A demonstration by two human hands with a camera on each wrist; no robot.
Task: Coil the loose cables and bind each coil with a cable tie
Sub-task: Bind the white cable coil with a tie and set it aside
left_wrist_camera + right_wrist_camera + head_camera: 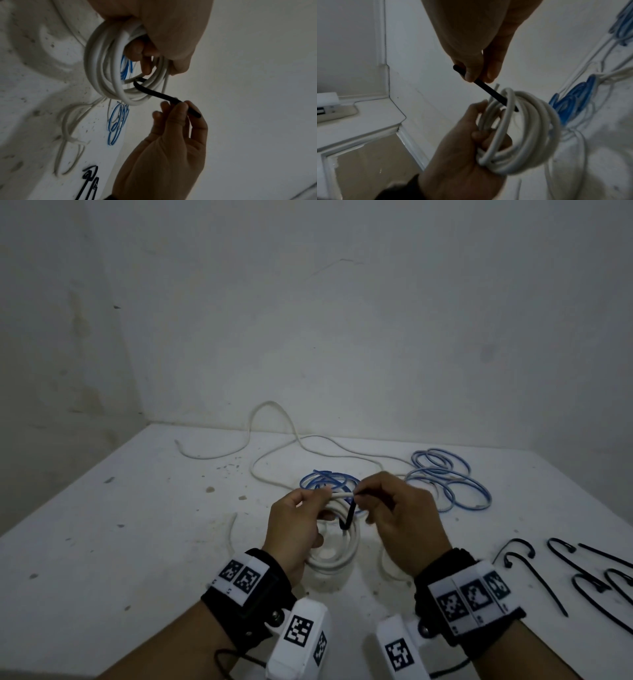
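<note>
a: white round-sheathed cable coil (337, 549) hangs in the left hand (294, 529), lifted just above the white speckled tabletop (137, 525); that grip is curled round the bunched turns.

b: and the right hand (404, 525)?

a: it pinches a black flexible cable tie (348, 513), whose far end hooks through the coil's middle.

b: what could go wrong?

a: the tie isn't fastened, so it could slip back out if the pinch loosens. if the left grip eases, the springy turns may fan apart.

b: do the views differ?

a: the left wrist view shows the tie's end curling round the turns, hidden from the head view. only the head view shows the loose white cable (274, 440), the blue thin-wire coils (445, 477) and the spare black ties (565, 573) lying beyond and to the right.
</note>
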